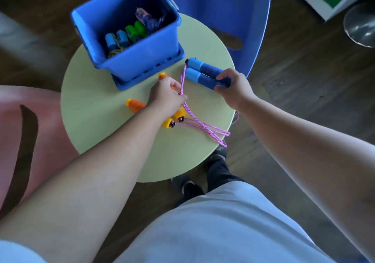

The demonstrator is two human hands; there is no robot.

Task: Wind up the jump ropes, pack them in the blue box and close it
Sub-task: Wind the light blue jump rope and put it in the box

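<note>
My right hand (233, 89) grips two blue jump-rope handles (200, 70) held side by side above the round green table (97, 108). Their pink cord (199, 124) runs from the handle tips down into my left hand (165, 98), which pinches it, then trails in loops to the table's right edge. Two orange and yellow handles (135, 105) of another rope lie on the table under my left hand and forearm. The open blue box (142, 55) stands at the back of the table on its lid, with wound ropes with blue and green handles (125, 36) inside.
A blue chair (233, 8) stands behind the table on the right, a pink chair (30, 130) on the left. My feet (203, 173) are on the wooden floor by the table's near edge. A metal stool base (360, 27) is at far right.
</note>
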